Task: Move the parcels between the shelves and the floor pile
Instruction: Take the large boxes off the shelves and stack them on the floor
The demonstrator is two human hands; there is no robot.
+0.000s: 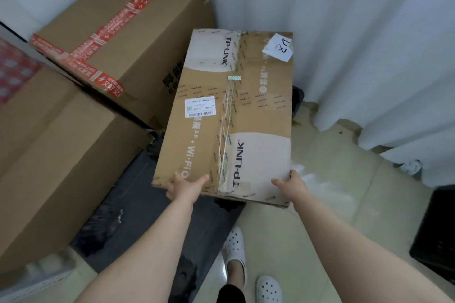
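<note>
the tp-link parcel [229,115] stretches lengthwise straight away from the person, just right of the stacked cartons [118,39], and both hands grip its near short edge, left hand [183,186] and right hand [290,183] at either corner, neither closer, thumbs on top.

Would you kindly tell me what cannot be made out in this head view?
Fingers of the left hand and right hand: mostly hidden by the TP-LINK box.
Print on the barcode label: too small and blurred.
The black object at right: cut off by the frame edge.
Whatever lies beneath the box: hidden by it.
</note>
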